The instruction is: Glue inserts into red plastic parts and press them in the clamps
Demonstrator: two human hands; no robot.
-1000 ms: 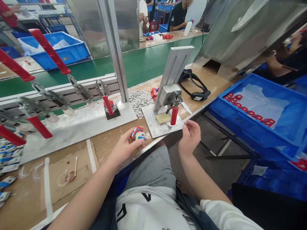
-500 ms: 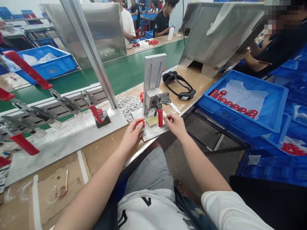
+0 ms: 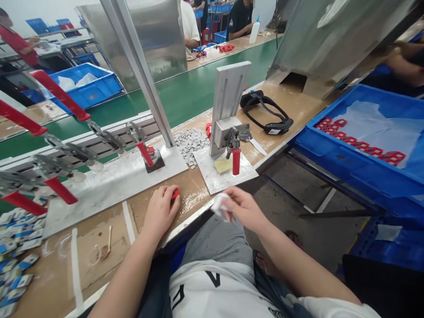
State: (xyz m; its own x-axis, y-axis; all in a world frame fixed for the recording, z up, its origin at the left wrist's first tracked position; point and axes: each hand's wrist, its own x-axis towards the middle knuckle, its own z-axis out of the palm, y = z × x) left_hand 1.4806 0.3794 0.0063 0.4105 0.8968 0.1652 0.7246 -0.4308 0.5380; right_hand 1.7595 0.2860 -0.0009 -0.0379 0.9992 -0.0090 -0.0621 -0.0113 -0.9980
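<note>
My left hand (image 3: 162, 210) rests at the bench's front edge with its fingers curled round a small red part (image 3: 175, 193), mostly hidden under the fingertips. Over my lap, just past the bench edge, my right hand (image 3: 243, 207) is closed on a crumpled white cloth or tissue (image 3: 219, 206). Beyond the hands stands a metal fixture plate (image 3: 212, 181) with an upright bracket. A toggle clamp with a red handle (image 3: 236, 161) hangs from it, its handle pointing down. A yellowish pad (image 3: 223, 166) lies on the plate beside the clamp.
Left is a long fixture base (image 3: 109, 187) with several red-handled clamps. Small grey pieces (image 3: 192, 141) lie heaped between fixtures. A black headband device (image 3: 268, 115) sits at the back right. A blue crate (image 3: 364, 176) holds red parts. A green belt (image 3: 198, 84) runs behind.
My left hand has moved left, away from the fixture plate, with the red part. My right hand has left the clamp handle, come closer to me and now holds the white cloth.
</note>
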